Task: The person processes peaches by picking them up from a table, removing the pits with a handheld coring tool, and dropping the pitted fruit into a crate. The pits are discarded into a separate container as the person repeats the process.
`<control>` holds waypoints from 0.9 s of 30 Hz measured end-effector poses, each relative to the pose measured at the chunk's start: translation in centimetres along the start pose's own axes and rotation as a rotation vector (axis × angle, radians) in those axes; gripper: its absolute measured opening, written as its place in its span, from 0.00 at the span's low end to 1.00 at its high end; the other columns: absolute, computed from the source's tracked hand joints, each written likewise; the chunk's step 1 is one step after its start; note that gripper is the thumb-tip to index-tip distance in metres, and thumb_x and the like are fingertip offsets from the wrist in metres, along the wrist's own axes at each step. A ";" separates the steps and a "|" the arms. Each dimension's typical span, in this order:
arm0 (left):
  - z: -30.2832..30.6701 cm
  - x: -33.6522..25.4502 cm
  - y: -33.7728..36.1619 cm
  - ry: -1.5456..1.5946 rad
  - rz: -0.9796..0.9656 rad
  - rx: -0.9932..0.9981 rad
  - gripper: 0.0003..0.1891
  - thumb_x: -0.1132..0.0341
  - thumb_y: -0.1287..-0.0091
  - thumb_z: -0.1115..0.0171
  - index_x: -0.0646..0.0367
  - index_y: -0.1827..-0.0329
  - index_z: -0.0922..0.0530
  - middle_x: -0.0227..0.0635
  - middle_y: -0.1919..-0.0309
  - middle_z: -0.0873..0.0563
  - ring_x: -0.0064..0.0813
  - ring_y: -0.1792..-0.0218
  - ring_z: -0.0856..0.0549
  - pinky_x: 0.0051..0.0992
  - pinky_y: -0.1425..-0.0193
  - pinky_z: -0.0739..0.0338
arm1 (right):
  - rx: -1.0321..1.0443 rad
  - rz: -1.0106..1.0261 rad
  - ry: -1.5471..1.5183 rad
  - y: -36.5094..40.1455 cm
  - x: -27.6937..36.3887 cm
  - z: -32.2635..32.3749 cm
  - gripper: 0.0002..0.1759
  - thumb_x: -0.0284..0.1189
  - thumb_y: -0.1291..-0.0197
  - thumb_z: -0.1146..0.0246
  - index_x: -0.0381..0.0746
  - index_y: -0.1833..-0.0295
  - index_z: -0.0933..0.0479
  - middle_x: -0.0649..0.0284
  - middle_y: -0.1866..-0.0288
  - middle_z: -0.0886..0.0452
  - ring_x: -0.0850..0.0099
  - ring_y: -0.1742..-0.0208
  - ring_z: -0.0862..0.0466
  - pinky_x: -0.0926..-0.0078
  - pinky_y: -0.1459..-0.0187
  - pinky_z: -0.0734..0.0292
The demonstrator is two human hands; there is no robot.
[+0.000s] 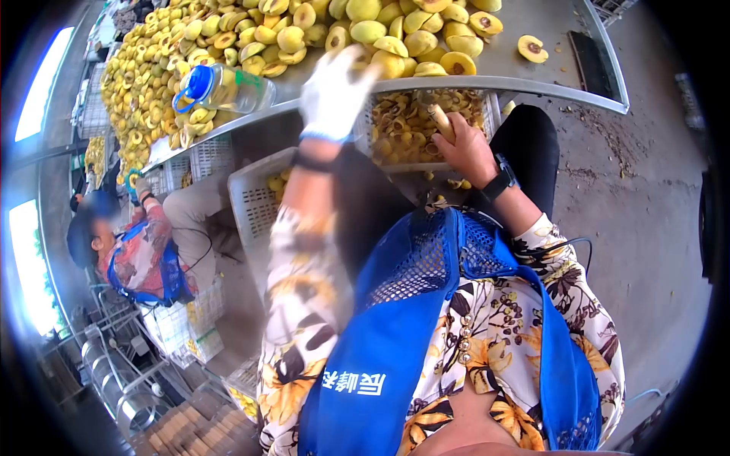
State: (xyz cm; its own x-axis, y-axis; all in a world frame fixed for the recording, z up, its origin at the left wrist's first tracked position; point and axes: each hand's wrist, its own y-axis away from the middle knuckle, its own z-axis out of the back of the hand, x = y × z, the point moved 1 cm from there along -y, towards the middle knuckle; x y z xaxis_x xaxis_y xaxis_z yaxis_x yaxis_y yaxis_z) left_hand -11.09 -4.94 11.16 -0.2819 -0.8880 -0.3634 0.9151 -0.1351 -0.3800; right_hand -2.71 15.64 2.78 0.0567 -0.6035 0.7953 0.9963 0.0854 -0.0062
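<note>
My left hand (332,95), in a white glove, is at the table's front edge beside halved yellow peaches (389,64). It is blurred by motion, but its thumb and fingers look apart, with nothing visible between them. My bare right hand (467,150) is closed around a short tool with a pale wooden handle (441,123); its working end cannot be made out. Below that hand is a white crate (370,121) filled with brown and yellow fruit scraps (407,135). A single cut peach half (532,49) lies apart on the metal table (502,67).
A clear bottle with a blue cap (199,82) lies on the peach pile. By my left forearm stands a white crate (251,205) holding some yellow fruit. Another person (144,258) in a blue vest sits at left along the table. Debris dots the floor (608,152) at right.
</note>
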 end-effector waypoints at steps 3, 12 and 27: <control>-6.4 -1.6 -3.7 -0.133 -0.146 0.158 0.21 0.49 0.47 0.38 0.44 0.52 0.21 0.38 0.50 0.22 0.43 0.53 0.21 0.39 0.49 0.26 | -0.021 0.001 0.015 0.8 -0.7 0.4 0.19 0.35 0.47 0.38 0.35 0.53 0.30 0.43 0.69 0.22 0.46 0.65 0.21 0.57 0.63 0.26; -2.0 -1.1 -1.6 0.791 0.433 0.284 0.21 0.54 0.42 0.36 0.62 0.54 0.20 0.33 0.71 0.17 0.21 0.77 0.20 0.18 0.76 0.27 | -0.246 0.045 -0.103 -0.5 1.8 3.8 0.30 0.42 0.48 0.35 0.37 0.44 0.32 0.44 0.63 0.20 0.47 0.61 0.20 0.60 0.61 0.24; -5.4 -5.0 8.2 1.742 0.708 -0.034 0.23 0.49 0.29 0.56 0.58 0.43 0.31 0.37 0.52 0.22 0.31 0.53 0.22 0.31 0.47 0.25 | 0.035 -0.146 -0.269 -1.3 4.4 -1.5 0.23 0.40 0.41 0.43 0.29 0.54 0.30 0.41 0.65 0.22 0.47 0.61 0.20 0.59 0.62 0.25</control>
State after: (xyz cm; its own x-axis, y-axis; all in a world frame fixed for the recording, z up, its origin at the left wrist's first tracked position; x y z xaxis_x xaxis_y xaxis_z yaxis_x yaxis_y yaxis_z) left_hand -3.77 0.80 5.27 0.1375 0.6170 -0.7749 0.9789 0.0350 0.2016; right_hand -3.64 11.67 5.38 -0.1105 -0.3806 0.9181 0.9896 0.0430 0.1370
